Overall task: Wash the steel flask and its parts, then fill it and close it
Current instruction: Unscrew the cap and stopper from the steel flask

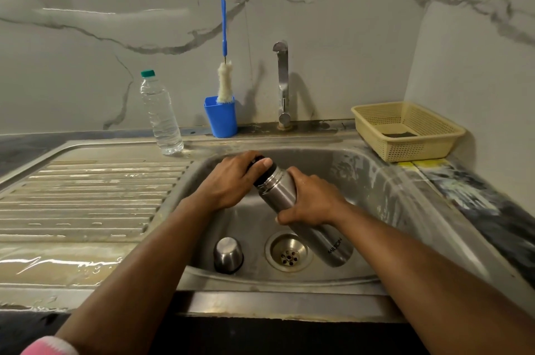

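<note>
The steel flask (324,241) is held tilted over the sink basin (373,180), its neck up-left and its base near the drain (289,256). My right hand (312,201) grips the flask's body around the middle. My left hand (231,180) is closed around the black stopper (258,159) at the flask's mouth. The flask's steel cup lid (228,254) stands upside down on the basin floor, left of the drain.
A tap (282,82) rises behind the sink, with no water running. A blue cup (221,117) holds a bottle brush (224,65). A clear water bottle (160,114) stands by the wet drainboard (86,198). A yellow basket (408,130) sits at the right.
</note>
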